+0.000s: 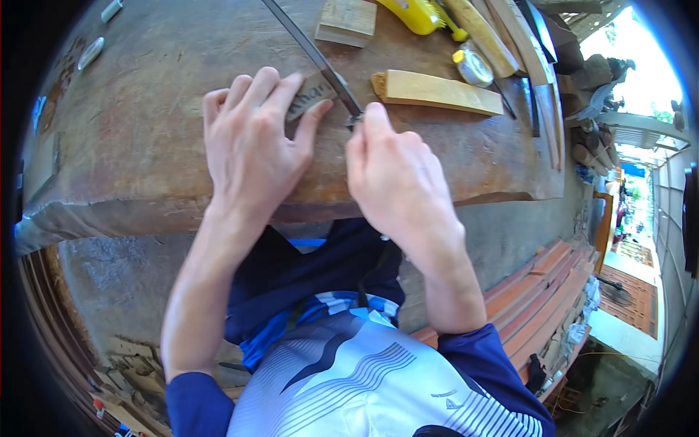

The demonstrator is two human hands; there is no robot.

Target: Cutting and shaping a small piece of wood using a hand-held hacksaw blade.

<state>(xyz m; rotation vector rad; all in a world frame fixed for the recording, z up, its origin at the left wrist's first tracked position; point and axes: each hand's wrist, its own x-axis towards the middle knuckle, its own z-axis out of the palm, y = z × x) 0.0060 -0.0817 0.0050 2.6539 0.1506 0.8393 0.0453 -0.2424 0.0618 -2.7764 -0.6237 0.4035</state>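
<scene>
My left hand [255, 142] presses a flat grey-brown piece with dark lettering [312, 96] against the wooden table [145, 124], its fingers on the far side and thumb at the near edge. My right hand [404, 164] is closed round the handle end of what looks like a hacksaw [302, 42], a long, narrow, dark metal tool. The tool slants away to the far left, passing along the right end of the piece. My fingers hide its handle, and whether its edge touches the piece I cannot tell.
Beyond my right hand lie a pale wood strip [444, 95], a square wood block [346, 20], a tape measure [473, 67] and a yellow plastic bottle [415, 14]. Long wooden pieces [484, 36] line the table's right side. Reddish boards [539, 277] are stacked at lower right.
</scene>
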